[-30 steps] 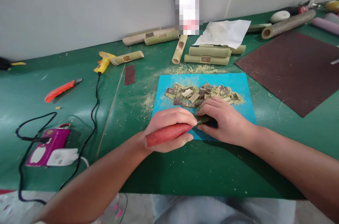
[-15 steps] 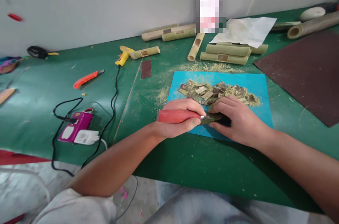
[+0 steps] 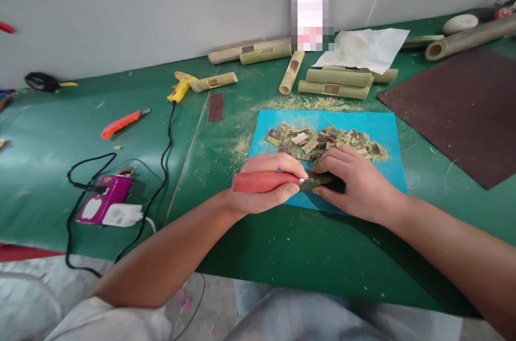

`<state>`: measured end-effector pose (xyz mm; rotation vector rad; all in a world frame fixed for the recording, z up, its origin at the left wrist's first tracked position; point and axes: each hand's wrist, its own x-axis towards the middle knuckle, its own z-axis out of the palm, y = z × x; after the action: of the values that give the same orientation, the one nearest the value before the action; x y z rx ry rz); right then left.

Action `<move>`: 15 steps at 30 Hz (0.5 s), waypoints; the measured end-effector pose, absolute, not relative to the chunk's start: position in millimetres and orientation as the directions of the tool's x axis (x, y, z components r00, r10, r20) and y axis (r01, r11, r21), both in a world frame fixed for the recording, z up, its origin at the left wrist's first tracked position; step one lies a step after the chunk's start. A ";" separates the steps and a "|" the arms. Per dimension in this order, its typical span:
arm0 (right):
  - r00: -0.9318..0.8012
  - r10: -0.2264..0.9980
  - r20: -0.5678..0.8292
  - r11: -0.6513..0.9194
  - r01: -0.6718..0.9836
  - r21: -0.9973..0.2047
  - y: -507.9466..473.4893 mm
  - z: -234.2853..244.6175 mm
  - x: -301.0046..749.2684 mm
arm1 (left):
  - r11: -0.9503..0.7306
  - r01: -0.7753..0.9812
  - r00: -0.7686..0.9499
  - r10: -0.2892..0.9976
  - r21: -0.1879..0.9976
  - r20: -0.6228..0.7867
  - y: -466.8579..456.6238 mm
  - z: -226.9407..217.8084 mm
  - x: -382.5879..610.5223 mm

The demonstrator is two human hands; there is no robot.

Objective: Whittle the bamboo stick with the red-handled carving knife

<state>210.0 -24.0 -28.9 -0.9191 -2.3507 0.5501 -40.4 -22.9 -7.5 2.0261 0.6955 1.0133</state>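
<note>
My left hand (image 3: 258,204) is closed round the thick red handle (image 3: 264,182) of a carving tool. Its short metal part (image 3: 305,182) points right and lies against a dark green bamboo piece (image 3: 322,182); the exact shape of the blade cannot be made out. My right hand (image 3: 360,185) grips that bamboo from the right, its fingers curled over the top and its thumb below, covering much of the piece. Both hands work close together above the front part of a blue mat (image 3: 366,122). Just beyond the fingers lies a heap of bamboo chips and shavings (image 3: 310,143).
Cut bamboo tubes (image 3: 338,78) lie behind the mat, near a white paper sheet (image 3: 363,48). At right is a dark brown board (image 3: 451,115). Leftward are a yellow glue gun (image 3: 181,87), an orange utility knife (image 3: 124,125) and a purple power strip (image 3: 107,198) with black cords.
The whole scene has shifted slightly left in the view. Both hands keep their grip on the red-handled tool and the bamboo, with little visible movement between them.
</note>
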 end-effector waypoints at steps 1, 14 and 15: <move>-0.614 0.713 0.339 0.680 0.488 -0.546 -24.0 -29.2 210.0 | -0.570 0.130 0.538 0.728 0.812 0.425 -23.0 -7.5 -40.4; -0.603 0.697 0.387 0.713 0.524 -0.466 -25.3 -28.9 212.1 | -0.588 0.115 0.540 0.714 0.801 0.447 -21.1 -6.3 -37.7; -0.604 0.690 0.400 0.721 0.521 -0.457 -25.4 -29.6 212.7 | -0.570 0.117 0.531 0.728 0.813 0.434 -21.5 -6.1 -37.0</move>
<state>212.7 -25.4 -29.6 -0.9171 -2.3628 0.3975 -37.0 -21.5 -6.1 2.0160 0.6843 1.0309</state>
